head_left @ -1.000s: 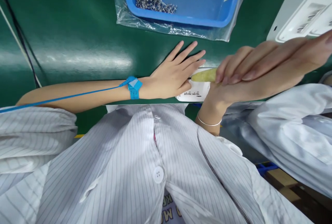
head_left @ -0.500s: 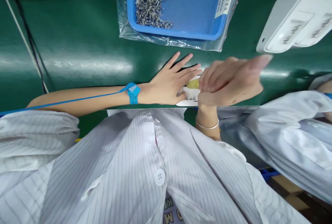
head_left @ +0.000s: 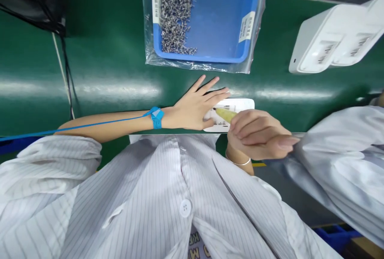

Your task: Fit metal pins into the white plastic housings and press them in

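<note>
A small white plastic casing lies on the green bench close to its near edge. My left hand rests flat with fingers spread, its thumb and finger edge touching the casing's left part. In a closed fist, my right hand grips a yellow, tapered screwdriver, thumb stretched out to the right. The tool leans over the casing, its dark tip near the left side of the casing; whether it touches a screw I cannot tell. The fist hides the handle's rear and the casing's lower right corner.
A blue tray with many loose screws sits on a clear plastic bag ahead. White housings stand at right, beside a co-worker's sleeve. A blue wrist-strap cord and cables run at left.
My right fist has come down and back toward my body, tilting the screwdriver and uncovering more of the casing. My left hand stays in place on it. The camera view has shifted a little.
</note>
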Tool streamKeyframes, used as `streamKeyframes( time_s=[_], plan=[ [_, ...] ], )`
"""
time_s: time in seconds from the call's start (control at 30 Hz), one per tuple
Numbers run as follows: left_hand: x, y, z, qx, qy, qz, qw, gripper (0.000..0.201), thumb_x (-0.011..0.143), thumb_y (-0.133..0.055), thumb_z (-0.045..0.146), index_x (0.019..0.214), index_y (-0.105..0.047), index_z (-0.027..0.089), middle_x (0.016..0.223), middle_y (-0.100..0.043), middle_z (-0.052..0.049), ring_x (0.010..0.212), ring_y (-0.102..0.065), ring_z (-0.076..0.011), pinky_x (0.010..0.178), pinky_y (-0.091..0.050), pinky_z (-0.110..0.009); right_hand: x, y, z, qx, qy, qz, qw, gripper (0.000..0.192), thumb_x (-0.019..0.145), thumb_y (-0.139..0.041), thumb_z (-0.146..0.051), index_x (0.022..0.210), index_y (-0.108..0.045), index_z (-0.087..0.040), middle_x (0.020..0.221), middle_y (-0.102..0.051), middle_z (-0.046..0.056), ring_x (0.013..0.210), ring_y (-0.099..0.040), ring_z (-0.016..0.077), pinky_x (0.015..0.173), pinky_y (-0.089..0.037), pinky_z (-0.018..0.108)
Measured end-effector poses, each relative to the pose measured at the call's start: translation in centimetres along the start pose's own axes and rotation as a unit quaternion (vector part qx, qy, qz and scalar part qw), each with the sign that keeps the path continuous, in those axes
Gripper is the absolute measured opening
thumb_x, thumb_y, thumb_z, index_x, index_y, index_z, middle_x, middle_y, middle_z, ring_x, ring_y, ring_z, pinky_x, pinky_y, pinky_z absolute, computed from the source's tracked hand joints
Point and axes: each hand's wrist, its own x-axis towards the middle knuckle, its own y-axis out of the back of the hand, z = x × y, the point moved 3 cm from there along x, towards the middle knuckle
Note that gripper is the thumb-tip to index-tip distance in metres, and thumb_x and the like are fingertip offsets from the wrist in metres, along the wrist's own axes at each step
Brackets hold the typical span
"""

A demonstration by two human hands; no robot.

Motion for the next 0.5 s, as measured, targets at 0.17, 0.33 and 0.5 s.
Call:
streamKeyframes(
  time_s=[0.17,0.33,0.5],
  plan=[
    [-0.1,0.3,0.2,0.016,0.000,0.000,1.000,0.078,0.087,-0.059,0.043,0.156,-0.030,0.018,0.160,-0.039,-0.008,0.154,-0.016,-0.0384,0.125,-0.005,-0.061,-1.1,-0.1,1.3,-0.092,-0.051,-0.053,0.993,0.066,0.099,0.005,-0.055,0.043,-0.013,-0.024,0.036,-0.010,-0.002,0.029,-0.026,0.0116,0.034,-0.034,0.029],
    [0.0,0.5,0.5,0.024,-0.003,-0.007,1.000,0.078,0.088,-0.059,0.042,0.156,-0.029,0.017,0.160,-0.038,-0.008,0.154,-0.015,-0.0388,0.125,-0.005,-0.062,-0.9,0.7,1.2,0.008,-0.030,-0.045,0.999,0.066,0.102,-0.007,-0.046,0.042,-0.023,-0.023,0.038,-0.017,-0.002,0.033,-0.033,0.0120,0.038,-0.039,0.029],
    [0.0,0.5,0.4,0.014,-0.003,-0.004,1.000,0.074,0.090,-0.057,0.042,0.155,-0.031,0.018,0.160,-0.039,-0.008,0.154,-0.017,-0.0397,0.125,-0.007,-0.065,0.6,1.4,1.9,0.046,-0.064,-0.055,0.995,0.068,0.102,-0.011,-0.050,0.039,-0.018,-0.024,0.032,-0.013,-0.002,0.026,-0.026,0.0108,0.033,-0.030,0.028]
  ],
)
